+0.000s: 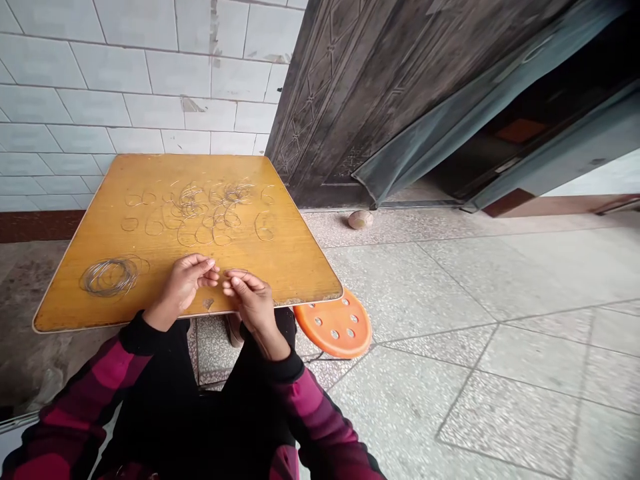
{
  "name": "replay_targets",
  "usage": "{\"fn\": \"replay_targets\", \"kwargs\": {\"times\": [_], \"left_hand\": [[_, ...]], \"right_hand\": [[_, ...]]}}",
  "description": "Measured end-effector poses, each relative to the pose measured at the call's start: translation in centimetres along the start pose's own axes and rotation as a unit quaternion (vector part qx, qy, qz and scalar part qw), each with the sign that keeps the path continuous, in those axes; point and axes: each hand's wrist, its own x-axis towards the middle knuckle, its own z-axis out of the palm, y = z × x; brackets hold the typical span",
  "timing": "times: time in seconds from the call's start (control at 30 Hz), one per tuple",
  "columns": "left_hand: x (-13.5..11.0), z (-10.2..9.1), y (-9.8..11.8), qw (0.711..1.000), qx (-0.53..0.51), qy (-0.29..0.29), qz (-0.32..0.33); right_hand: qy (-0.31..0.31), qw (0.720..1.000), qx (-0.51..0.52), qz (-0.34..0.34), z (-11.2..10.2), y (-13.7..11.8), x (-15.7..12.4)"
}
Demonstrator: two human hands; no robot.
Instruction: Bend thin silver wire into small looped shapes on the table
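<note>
Your right hand (254, 301) pinches a wire (241, 270); your left hand (186, 283) is closed, contents unclear. Bent wires (192, 200) seem done; the coil (125, 275) likely remains.

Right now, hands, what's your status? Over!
Left hand, right hand: close together at table's near edge, grip too fine to tell. Wire coil left of left hand. Loose wire loops beyond both.

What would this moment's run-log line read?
left hand: fingers curled, hold unclear; right hand: thin wire at fingertips; place: table, near edge; left side: wire coil; beyond hands: wire loops
</note>
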Motion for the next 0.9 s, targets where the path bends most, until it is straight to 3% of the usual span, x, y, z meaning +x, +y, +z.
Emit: {"fn": "replay_targets", "kwargs": {"times": [0.23,0.43,0.67,0.9], "left_hand": [[2.6,-0.9,1.4,0.996,-0.028,-0.081,-0.014],[3.3,-1.2,0.9,0.994,-0.058,-0.091,0.001],[4.3,-2.1,1.5,0.996,-0.042,-0.038,0.062],[5.6,-2.0,2.4,0.996,-0.008,-0.068,0.059]], "right_hand": [[0.033,0.991,0.1,0.082,-0.6,-0.4,2.8],[0.058,0.988,0.125,0.075,-0.7,-0.5,3.8],[0.001,0.998,0.02,0.056,-0.3,-2.5,6.8],[-0.124,0.981,-0.141,0.057,-0.2,-4.0,11.2]]}}
